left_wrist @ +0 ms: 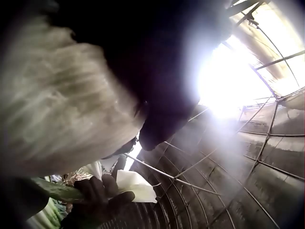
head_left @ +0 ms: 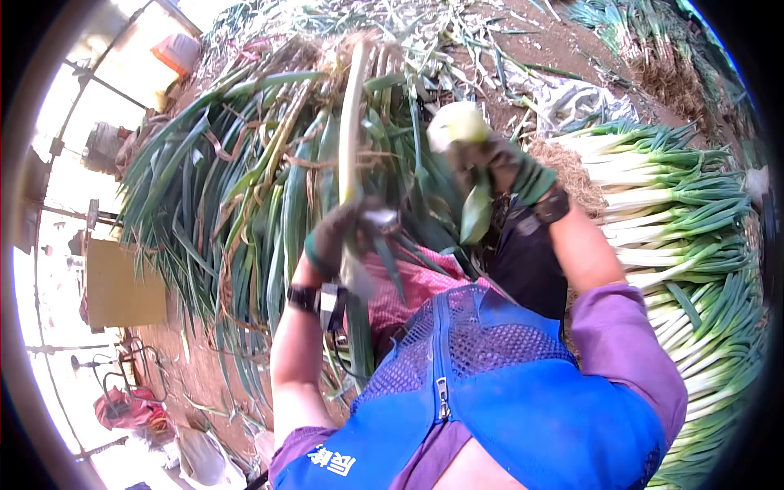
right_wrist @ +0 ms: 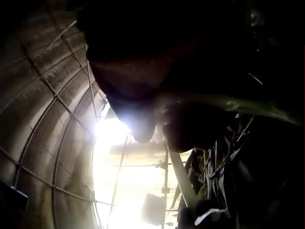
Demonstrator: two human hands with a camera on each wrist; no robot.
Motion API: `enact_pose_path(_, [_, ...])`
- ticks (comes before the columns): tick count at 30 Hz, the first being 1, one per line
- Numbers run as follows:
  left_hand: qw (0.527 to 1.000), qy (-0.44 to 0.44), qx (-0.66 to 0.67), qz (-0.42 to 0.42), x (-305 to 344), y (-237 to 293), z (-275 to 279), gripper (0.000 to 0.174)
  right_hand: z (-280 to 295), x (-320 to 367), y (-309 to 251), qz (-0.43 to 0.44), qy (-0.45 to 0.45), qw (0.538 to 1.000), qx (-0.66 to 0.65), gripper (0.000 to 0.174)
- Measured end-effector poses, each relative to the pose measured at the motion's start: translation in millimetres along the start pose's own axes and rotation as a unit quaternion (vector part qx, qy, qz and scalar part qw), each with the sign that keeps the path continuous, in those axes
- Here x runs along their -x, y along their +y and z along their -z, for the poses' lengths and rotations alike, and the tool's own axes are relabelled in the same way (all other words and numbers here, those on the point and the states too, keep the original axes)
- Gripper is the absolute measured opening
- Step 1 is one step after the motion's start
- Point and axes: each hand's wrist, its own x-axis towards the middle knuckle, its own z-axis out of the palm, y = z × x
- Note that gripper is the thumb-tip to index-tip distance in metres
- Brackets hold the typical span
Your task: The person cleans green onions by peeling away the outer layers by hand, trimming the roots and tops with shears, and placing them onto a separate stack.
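Observation:
My gloved left hand (head_left: 343, 233) grips a long green onion (head_left: 353, 122) whose white stalk points up, away from my body. In its fingers a small shiny pale object (head_left: 380, 217) shows, blurred. My gloved right hand (head_left: 500, 167), apart from the stalk on the right, pinches a peeled outer layer (head_left: 457, 126). The white end of that layer stands above the fingers and a green leaf (head_left: 476, 214) hangs below. In the left wrist view the right hand's dark fingers (left_wrist: 102, 193) curl round this white piece (left_wrist: 136, 186). The right wrist view is mostly dark.
A big heap of untrimmed green onions (head_left: 237, 171) lies ahead and to the left. Cleaned green onions (head_left: 670, 245) are stacked along the right. Leaf scraps (head_left: 327, 16) and a white sack (head_left: 584, 106) lie farther ahead. A yellowish board (head_left: 124, 284) stands at the left.

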Motion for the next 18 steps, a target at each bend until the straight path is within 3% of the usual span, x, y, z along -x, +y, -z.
enact_pose_path(3, [0.998, -0.043, -0.005, 0.042, -11.8, 8.3, -1.0, 0.036, -27.7, -21.3, 48.0, -0.096, -0.156, 0.982, 0.052, 0.058])
enact_pose_path(4, [0.983, -0.068, -0.163, -0.051, -12.9, 10.1, -1.5, 0.034, -34.1, -26.0, 64.0, -0.057, -0.137, 0.975, 0.167, 0.053])
enact_pose_path(6, [0.933, -0.105, -0.323, -0.118, -15.5, 18.4, -2.0, 0.031, -39.9, -28.8, 81.4, -0.022, -0.099, 0.927, 0.361, 0.044])
enact_pose_path(7, [0.933, -0.116, -0.328, -0.093, -14.8, 25.6, 0.2, 0.031, -41.7, -28.1, 82.2, -0.032, -0.084, 0.895, 0.437, 0.039])
enact_pose_path(9, [0.92, -0.152, -0.354, -0.072, -10.0, 41.7, 1.8, 0.029, -37.4, -20.2, 59.1, -0.147, -0.074, 0.837, 0.522, 0.031])
enact_pose_path(10, [0.883, -0.139, -0.418, -0.16, -11.5, 41.2, 16.4, 0.031, -49.2, -12.0, 40.5, -0.26, 0.002, 0.839, 0.478, 0.028])
enact_pose_path(11, [0.834, -0.123, -0.477, -0.247, -12.6, 39.0, 34.3, 0.032, -8.1, -13.6, 66.6, -0.193, 0.04, 0.821, 0.536, 0.025])
enact_pose_path(12, [0.946, -0.085, -0.271, -0.158, -12.7, 37.2, 47.0, 0.035, -10.8, -0.5, 55.0, -0.202, -0.014, 0.818, 0.539, 0.025])
enact_pose_path(13, [0.996, -0.042, -0.049, -0.064, -13.1, 37.4, 59.2, 0.037, -15.0, 9.9, 42.3, -0.208, -0.068, 0.812, 0.541, 0.025])
enact_pose_path(14, [0.996, -0.052, -0.017, -0.07, -14.3, 40.2, 72.6, 0.041, 7.1, 14.8, 53.1, -0.299, -0.127, 0.8, 0.504, 0.027])
enact_pose_path(15, [0.998, 0.011, 0.02, -0.06, -1.9, 52.8, 60.5, 0.038, 1.6, 13.5, 56.3, -0.385, -0.184, 0.778, 0.462, 0.028])
enact_pose_path(16, [0.998, 0.025, 0.029, -0.057, -2.7, 54.1, 68.7, 0.037, -5.5, 19.5, 62.6, -0.291, -0.298, 0.644, 0.642, 0.029])
enact_pose_path(17, [0.997, 0.037, 0.036, -0.054, -4.3, 56.4, 78.3, 0.036, -7.9, 22.3, 58.4, -0.387, -0.306, 0.64, 0.59, 0.031])
enact_pose_path(18, [0.998, 0.02, 0.039, -0.042, -2.2, 58.3, 83.6, 0.035, 2.5, 12.1, 58.9, -0.363, -0.361, 0.665, 0.543, 0.029])
